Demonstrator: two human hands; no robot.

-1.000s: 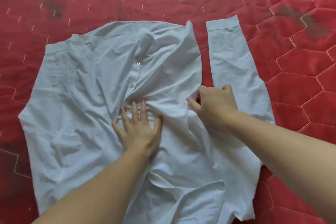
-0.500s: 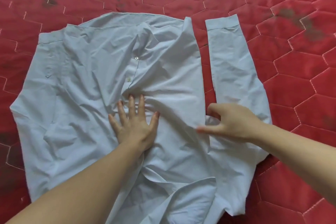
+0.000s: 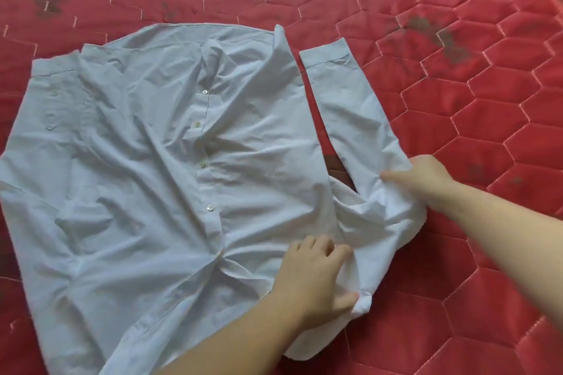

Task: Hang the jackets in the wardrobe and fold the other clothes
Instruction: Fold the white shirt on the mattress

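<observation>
The grip of the right hand (image 3: 426, 179) is closed on the cloth where the right sleeve (image 3: 350, 106) joins the body of the shirt (image 3: 146, 161), at the right of the frame; the fingers are hidden under the fabric, so how deep the pinch goes I cannot tell. The left hand (image 3: 313, 277) is at the lower middle of the frame, its fingers curled on the shirt and its thumb pinching a small roll of cloth at the shoulder edge. The pale blue button shirt lies face up and spread on the red quilted mattress (image 3: 457, 85), filling the left and middle of the frame, with its collar end toward the bottom.

The step in hand is probably to prepare the right side for the first fold. To do it well, the two hands should pull the shoulder seam straight, lay the sleeve flat without a twist, then smooth the wrinkles around the button placket (image 3: 202, 143) outward before folding.

Compared with half a second ago, the left hand has left the middle of the chest, where it pressed flat, and moved down and right to the shoulder edge. The right hand has moved further right onto the armhole, and the cloth there is now bunched up.
</observation>
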